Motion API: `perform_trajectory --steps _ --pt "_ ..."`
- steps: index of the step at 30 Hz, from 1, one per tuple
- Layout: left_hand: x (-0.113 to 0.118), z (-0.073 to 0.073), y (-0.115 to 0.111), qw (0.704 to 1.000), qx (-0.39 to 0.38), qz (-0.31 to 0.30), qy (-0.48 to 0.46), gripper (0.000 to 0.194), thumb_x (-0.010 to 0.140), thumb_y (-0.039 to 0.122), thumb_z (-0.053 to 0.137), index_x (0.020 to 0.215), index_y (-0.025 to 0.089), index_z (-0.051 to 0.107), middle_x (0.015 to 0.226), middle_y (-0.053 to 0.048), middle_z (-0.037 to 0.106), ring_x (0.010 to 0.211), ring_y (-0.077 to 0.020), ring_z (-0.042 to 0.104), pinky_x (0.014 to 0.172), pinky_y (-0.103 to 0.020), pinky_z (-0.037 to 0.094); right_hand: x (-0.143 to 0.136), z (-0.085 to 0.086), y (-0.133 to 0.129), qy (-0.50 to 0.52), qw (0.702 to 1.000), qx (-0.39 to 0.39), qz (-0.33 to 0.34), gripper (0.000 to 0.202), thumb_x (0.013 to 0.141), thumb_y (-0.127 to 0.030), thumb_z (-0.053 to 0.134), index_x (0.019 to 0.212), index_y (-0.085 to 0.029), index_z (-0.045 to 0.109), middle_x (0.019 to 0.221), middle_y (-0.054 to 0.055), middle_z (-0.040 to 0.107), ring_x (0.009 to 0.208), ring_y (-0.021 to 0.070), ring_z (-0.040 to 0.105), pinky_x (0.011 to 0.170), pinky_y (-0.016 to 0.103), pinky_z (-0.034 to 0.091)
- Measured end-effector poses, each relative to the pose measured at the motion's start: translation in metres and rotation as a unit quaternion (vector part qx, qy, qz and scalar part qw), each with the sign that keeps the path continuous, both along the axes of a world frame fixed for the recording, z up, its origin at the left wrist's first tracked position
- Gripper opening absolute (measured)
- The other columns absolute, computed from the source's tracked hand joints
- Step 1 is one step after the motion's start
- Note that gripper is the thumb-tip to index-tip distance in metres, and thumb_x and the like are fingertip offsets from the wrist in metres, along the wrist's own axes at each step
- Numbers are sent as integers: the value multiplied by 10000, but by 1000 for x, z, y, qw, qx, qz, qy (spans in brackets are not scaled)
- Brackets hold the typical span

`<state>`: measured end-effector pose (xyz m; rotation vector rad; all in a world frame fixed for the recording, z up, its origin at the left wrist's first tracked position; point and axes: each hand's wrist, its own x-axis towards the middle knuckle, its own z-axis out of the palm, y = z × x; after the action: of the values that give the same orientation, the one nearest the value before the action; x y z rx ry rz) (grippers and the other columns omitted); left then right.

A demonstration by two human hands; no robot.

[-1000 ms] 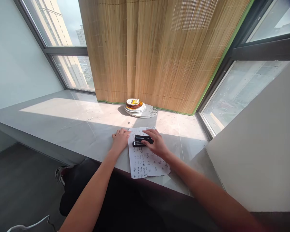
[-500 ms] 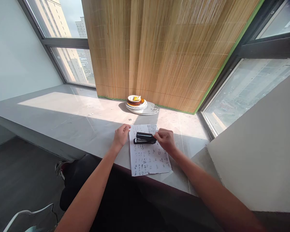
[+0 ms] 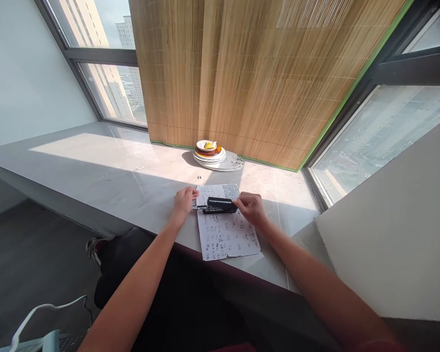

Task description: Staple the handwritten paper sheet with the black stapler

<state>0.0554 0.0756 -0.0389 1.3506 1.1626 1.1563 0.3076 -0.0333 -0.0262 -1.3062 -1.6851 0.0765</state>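
A black stapler [image 3: 222, 204] lies across a handwritten sheet of paper [image 3: 232, 239]. From its left end juts a narrow metal staple tray [image 3: 200, 208]. My right hand [image 3: 252, 208] is closed on the stapler's right end, where a small orange spot shows by the fingertips. At the upper left edge of the paper rests my left hand [image 3: 185, 199], its fingers curled together close to the tip of the tray. Whatever lies between the left fingers is hidden.
Two small dark bits [image 3: 199, 177] lie beyond the paper on the pale stone sill [image 3: 150, 195]. Stacked plates [image 3: 207, 154] sit on a flat oval plate [image 3: 234, 164] against the bamboo blind [image 3: 242, 88]. A wall [image 3: 396, 234] rises on the right.
The metal staple tray now sticks out of the stapler's left end toward my left hand. Both hands stay in nearly the same places, and the view has shifted slightly.
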Motion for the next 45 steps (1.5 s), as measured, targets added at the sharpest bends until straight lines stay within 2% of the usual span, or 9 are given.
perform_trajectory --steps 5,8,11,15,19,24,30,35,45 --pt "0 2 1 1000 -17 3 -20 380 949 455 550 789 165 737 948 -151 794 963 -295 783 941 -443 624 -8 7 -5 59 998 34 -15 446 1000 -275 583 560 -218 536 581 -15 483 560 138 450 571 306 356" --pt "1 5 -1 999 -26 4 -31 374 958 435 554 789 157 738 951 -153 789 945 -282 782 950 -442 621 -18 8 -3 67 997 23 19 188 1006 -368 668 941 -230 777 896 61 746 833 217 659 736 346 530" --pt "2 11 -5 999 -13 5 -43 412 981 471 556 820 144 748 976 -166 789 935 -287 781 964 -470 614 -27 0 4 3 997 -25 77 299 925 -335 785 1206 -239 755 1116 89 787 1010 262 713 855 404 581" --pt "0 23 -12 989 35 -29 -142 464 1046 529 522 1015 139 770 1213 -187 785 1168 -302 752 1119 -486 546 -31 -6 4 -39 997 20 64 224 918 -220 776 1140 -235 750 1000 69 793 903 252 721 802 400 588" --pt "-3 29 -14 955 -107 -140 -237 552 1106 564 402 1217 134 730 1423 -210 705 1333 -299 683 1198 -485 497 -29 4 -10 -131 976 176 -7 314 999 -120 642 1263 -273 718 1118 83 800 1003 267 698 865 437 561" --pt "-2 28 -14 918 -227 -223 -237 522 1133 478 373 1204 92 718 1259 -226 764 1264 -299 720 1140 -465 557 -29 17 -23 -260 943 209 0 403 1051 -95 575 1357 -338 673 1212 36 788 1032 229 686 932 421 520" --pt "-1 32 -16 906 -253 -212 -265 453 1143 329 390 1198 68 756 1224 -182 787 1176 -209 757 1134 -326 566 -31 17 -23 -305 934 181 30 332 1070 -135 608 1323 -327 705 1194 31 775 1037 213 707 985 398 510" --pt "1 34 -18 904 -255 -200 -279 328 1077 174 473 1140 62 774 1235 -180 791 1253 -220 736 1173 -335 552 -31 17 -24 -308 940 141 38 344 1086 -156 588 1347 -350 705 1188 25 775 1041 211 720 1002 396 526" --pt "-1 24 -13 910 -237 -186 -285 253 1020 106 524 1073 64 768 1235 -194 792 1276 -239 730 1210 -362 536 -37 22 -25 -286 948 129 50 352 1076 -174 625 1364 -361 703 1192 25 779 1009 204 717 946 394 551"
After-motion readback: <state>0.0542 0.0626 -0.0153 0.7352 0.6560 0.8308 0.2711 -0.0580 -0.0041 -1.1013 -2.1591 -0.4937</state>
